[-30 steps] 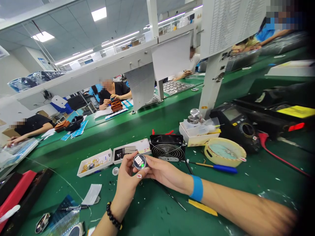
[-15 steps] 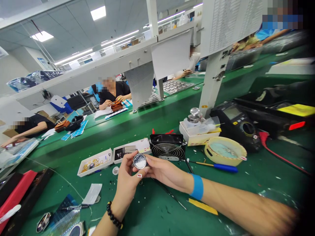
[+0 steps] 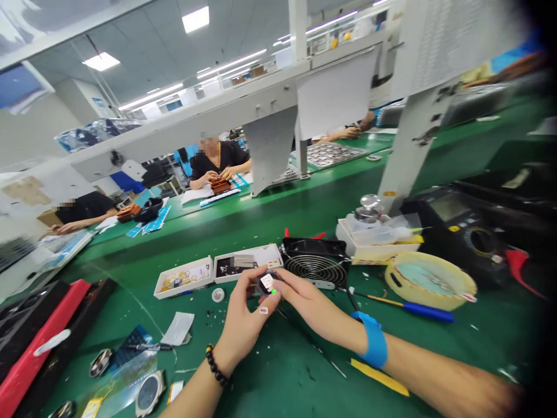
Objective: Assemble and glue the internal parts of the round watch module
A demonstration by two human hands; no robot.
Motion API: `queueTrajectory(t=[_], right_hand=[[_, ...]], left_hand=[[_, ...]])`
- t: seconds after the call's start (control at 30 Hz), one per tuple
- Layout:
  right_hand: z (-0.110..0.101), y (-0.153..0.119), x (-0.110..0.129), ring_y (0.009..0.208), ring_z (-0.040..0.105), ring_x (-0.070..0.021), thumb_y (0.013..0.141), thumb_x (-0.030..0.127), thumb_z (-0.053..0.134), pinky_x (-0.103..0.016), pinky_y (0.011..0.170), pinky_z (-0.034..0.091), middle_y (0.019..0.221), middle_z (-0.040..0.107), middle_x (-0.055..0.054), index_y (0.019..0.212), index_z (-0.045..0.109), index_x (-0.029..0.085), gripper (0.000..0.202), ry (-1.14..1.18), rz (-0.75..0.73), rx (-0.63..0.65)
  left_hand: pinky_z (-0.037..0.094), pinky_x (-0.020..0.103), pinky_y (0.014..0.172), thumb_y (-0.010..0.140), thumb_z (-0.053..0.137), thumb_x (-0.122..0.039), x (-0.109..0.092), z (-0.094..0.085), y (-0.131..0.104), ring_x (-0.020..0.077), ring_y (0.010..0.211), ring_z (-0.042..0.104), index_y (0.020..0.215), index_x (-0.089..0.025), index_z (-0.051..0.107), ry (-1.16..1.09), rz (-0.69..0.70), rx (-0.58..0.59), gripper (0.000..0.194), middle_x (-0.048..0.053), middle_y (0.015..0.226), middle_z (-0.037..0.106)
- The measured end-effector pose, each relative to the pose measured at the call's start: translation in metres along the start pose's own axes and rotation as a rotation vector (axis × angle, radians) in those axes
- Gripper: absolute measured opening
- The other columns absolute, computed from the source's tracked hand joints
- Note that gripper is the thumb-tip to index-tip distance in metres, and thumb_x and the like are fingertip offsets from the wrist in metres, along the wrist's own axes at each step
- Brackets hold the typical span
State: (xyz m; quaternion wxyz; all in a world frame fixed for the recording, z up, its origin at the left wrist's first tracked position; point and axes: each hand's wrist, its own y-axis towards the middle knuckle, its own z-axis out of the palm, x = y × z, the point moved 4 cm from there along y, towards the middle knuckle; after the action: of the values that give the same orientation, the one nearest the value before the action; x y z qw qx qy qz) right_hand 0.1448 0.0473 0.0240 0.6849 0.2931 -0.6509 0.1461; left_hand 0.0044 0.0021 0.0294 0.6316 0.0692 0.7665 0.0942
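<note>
Both my hands hold a small round watch case (image 3: 266, 283) above the green bench. The side facing me is dark with a white square and a small bright green spot. My left hand (image 3: 249, 310) grips its left edge between thumb and fingers. From the right, my right hand (image 3: 303, 299) closes on it, its thumb near the green spot. Part of the rim is hidden by my fingers. On the bench left of my hands lies a small round silvery disc (image 3: 218, 295). A pair of dark tweezers (image 3: 324, 351) lies just below my right hand.
Behind my hands stand a white box of small rings (image 3: 183, 278), another white box (image 3: 265, 254) and a black fan (image 3: 317, 261). To the right are a yellow dish (image 3: 391, 284), a blue-handled screwdriver (image 3: 429, 312) and a multimeter (image 3: 452, 232). Watch cases (image 3: 150, 393) lie lower left. Co-workers sit opposite.
The watch case has been turned over: its shiny silver face showed before, and the dark side with the white square shows now. The camera view has shifted left, moving the scene rightward.
</note>
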Motion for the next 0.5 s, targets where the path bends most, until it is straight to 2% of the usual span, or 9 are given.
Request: queueTrajectory(t=[0.1,0.2,0.27,0.37,0.43,0.5], right_hand=[[0.0,0.0,-0.003,0.101,0.066,-0.0295,0.097,0.059,0.051,-0.046,0.097,0.053,0.129,0.063,-0.01,0.137,0.057,0.024,0.054,-0.031,0.063,0.017],[-0.006,0.001,-0.011,0.11,0.064,-0.036,0.089,0.07,0.053,-0.054,0.107,0.046,0.129,0.064,-0.013,0.137,0.057,0.024,0.066,-0.136,0.143,-0.062],[-0.011,0.003,-0.013,0.116,0.062,-0.0378,0.088,0.073,0.051,-0.059,0.113,0.039,0.129,0.065,-0.012,0.141,0.051,0.029,0.069,-0.201,0.153,-0.127],[-0.018,0.004,-0.001,0.127,0.054,-0.0361,0.09,0.069,0.048,-0.058,0.117,0.031,0.132,0.062,-0.009,0.141,0.048,0.04,0.059,-0.308,0.08,-0.248],[-0.017,0.006,0.015,0.129,0.052,-0.0342,0.092,0.065,0.047,-0.055,0.116,0.032,0.133,0.061,-0.009,0.137,0.051,0.045,0.049,-0.397,0.023,-0.294],[-0.006,0.015,0.033,0.127,0.053,-0.0325,0.095,0.062,0.045,-0.052,0.111,0.037,0.131,0.062,-0.009,0.128,0.059,0.046,0.039,-0.5,-0.04,-0.246]], left_hand=[[0.049,0.024,0.08,0.093,0.066,-0.045,-0.001,0.0,0.002,0.0163,0.091,0.057,0.123,-0.02,0.061,-0.143,-0.031,-0.054,0.04,0.006,0.101,0.061],[0.049,0.022,0.075,0.08,0.078,-0.048,0.002,-0.005,0.011,0.0135,0.077,0.055,0.12,-0.015,0.063,-0.351,-0.073,-0.121,0.054,0.003,0.082,0.059],[0.05,0.023,0.076,0.07,0.085,-0.05,0.006,-0.014,0.019,0.0148,0.08,0.057,0.112,-0.011,0.066,-0.489,-0.119,-0.192,0.061,0.006,0.085,0.062],[0.053,0.025,0.072,0.063,0.087,-0.054,0.015,-0.029,0.027,0.0179,0.084,0.059,0.102,-0.009,0.064,-0.588,-0.154,-0.302,0.064,0.011,0.095,0.064],[0.054,0.026,0.069,0.063,0.086,-0.052,0.02,-0.034,0.029,0.0185,0.083,0.06,0.099,-0.01,0.063,-0.628,-0.167,-0.337,0.06,0.011,0.096,0.064],[0.054,0.024,0.068,0.068,0.085,-0.045,0.023,-0.035,0.029,0.0181,0.083,0.061,0.096,-0.01,0.062,-0.654,-0.182,-0.347,0.051,0.011,0.095,0.064]])
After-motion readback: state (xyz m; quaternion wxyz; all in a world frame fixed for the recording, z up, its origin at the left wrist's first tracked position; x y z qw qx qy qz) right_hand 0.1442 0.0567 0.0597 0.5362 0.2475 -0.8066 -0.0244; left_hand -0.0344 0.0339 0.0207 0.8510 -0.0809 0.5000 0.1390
